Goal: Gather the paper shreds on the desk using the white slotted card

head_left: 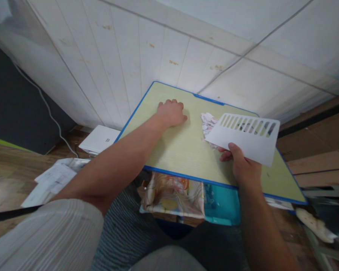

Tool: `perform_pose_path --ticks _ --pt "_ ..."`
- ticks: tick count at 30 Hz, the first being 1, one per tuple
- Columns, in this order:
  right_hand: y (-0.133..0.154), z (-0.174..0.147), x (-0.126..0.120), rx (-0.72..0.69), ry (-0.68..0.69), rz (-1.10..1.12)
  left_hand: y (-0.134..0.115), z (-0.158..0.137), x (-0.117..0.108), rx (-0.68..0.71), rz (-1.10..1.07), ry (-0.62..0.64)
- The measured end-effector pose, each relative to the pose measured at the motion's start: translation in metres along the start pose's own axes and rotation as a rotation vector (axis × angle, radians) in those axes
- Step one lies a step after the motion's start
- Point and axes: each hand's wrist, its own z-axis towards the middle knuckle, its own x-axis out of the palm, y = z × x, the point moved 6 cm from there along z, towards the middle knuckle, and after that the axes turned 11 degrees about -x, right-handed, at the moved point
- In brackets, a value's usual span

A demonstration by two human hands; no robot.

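My right hand (244, 163) grips a white slotted sheet (240, 141) by its near edge, thumb on top. The sheet is stiff and flat, with a row of slanted slots along its far side. It is tilted over a small heap of paper scraps (207, 123), hiding part of them. My left hand (171, 112) rests palm down towards the far left of the small table (180, 150), its fingers curled under. Whether anything lies beneath those fingers is hidden. The tabletop is pale yellow-green with a blue rim.
Below the table's near edge, a turquoise tray (224, 205) stands beside a patterned plastic-covered bundle (175, 195). A white box (98, 139) and papers (55, 178) lie on the left. A panelled wall (158, 49) rises behind, with a cable (251, 51) running down it.
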Motion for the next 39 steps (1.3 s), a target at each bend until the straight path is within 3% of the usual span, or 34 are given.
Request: perform_pose_path --ticks 8,26,39 --pt "0.008 -0.009 -0.01 0.046 -0.146 0.029 0.0 0.0 0.0 0.004 -0.006 0.001" --pt "0.003 -0.01 -0.007 -0.004 -0.027 -0.007 0.0 0.0 0.0 0.012 0.009 -0.008" --pt "-0.001 -0.009 -0.009 -0.031 -0.037 -0.029 0.0 0.001 0.001 0.01 0.011 0.005"
